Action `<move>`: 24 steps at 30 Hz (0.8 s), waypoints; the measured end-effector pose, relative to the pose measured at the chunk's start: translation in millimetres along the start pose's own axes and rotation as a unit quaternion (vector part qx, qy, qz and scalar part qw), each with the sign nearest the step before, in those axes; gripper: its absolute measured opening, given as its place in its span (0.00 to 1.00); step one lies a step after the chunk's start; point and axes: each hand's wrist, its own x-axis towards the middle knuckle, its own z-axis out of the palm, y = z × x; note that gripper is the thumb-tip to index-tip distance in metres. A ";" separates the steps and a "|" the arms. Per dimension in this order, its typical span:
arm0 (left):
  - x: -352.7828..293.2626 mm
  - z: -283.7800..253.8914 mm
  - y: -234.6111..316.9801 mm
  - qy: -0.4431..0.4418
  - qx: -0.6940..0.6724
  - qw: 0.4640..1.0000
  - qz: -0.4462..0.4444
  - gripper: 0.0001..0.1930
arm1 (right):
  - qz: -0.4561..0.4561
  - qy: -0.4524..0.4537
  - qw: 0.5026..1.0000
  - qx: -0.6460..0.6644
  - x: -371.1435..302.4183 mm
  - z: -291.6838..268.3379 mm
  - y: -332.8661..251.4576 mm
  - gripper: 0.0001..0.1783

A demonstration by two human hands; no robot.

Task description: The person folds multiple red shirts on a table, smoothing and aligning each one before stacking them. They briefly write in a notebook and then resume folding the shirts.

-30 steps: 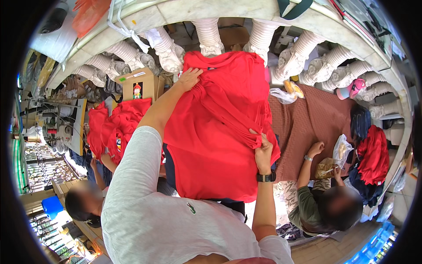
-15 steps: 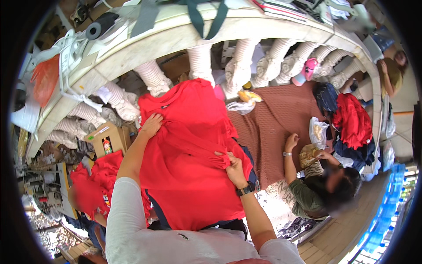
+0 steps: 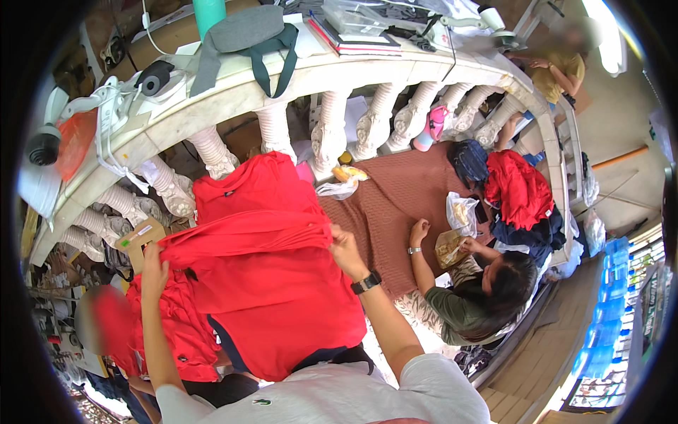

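1. Evidently, my right hand is closed on a gathered edge of the red shirt, fingers curled in tight.
2. My left hand pinches the other end, fingers less curled, so the band of cloth spans straight between both.
3. I judge the fabric light, soft and limp, hardly fragile, likely to sag or crease if the hands drift together; the two ends of the band look the best holds.
4. Below that band, the shirt lies spread before me, over navy cloth.
5. Just right of it I see brown cloth; farther right, a co-worker's hand at a food bag.
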 end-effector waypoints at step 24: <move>-207.3 -39.1 201.3 0.179 -0.400 0.892 -0.112 0.17 | 0.141 -0.007 0.980 0.139 -30.2 -102.3 8.8 0.13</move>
